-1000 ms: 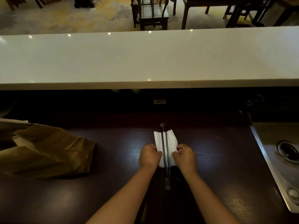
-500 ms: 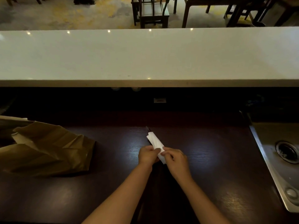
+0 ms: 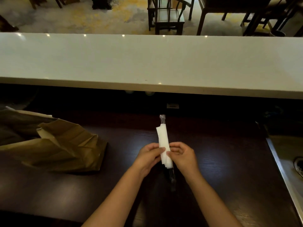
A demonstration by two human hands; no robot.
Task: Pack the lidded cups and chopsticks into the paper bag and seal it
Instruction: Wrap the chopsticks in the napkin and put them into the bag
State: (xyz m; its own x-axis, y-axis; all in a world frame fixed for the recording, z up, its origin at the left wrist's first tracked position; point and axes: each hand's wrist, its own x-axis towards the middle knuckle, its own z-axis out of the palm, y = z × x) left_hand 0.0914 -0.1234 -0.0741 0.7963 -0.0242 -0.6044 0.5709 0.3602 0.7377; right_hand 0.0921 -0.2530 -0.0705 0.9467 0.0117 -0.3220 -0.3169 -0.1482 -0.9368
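Head view over a dark wooden counter [image 3: 229, 169]. At centre, the left hand [image 3: 147, 155] and the right hand [image 3: 183, 155] meet around a white napkin [image 3: 163, 143] wrapped about the chopsticks [image 3: 162, 119]; the left hand pinches the napkin's left edge and the right hand pinches its right edge, so both are closed on the bundle. The bundle points toward 12 o'clock, tilted slightly left at its far end; the chopsticks' plastic-sleeved tip projects beyond the napkin at 12 o'clock, and their dark near end emerges below the hands at 6 o'clock. Whether the bundle touches the counter cannot be told. The paper bag [image 3: 65, 145], brown and crumpled, lies on its side at 9 o'clock, well apart from the hands. A metal sink [image 3: 288, 153] occupies the 3 o'clock edge. A white upper counter [image 3: 147, 59] spans the view at 12 o'clock, with dark chairs [image 3: 167, 15] beyond.
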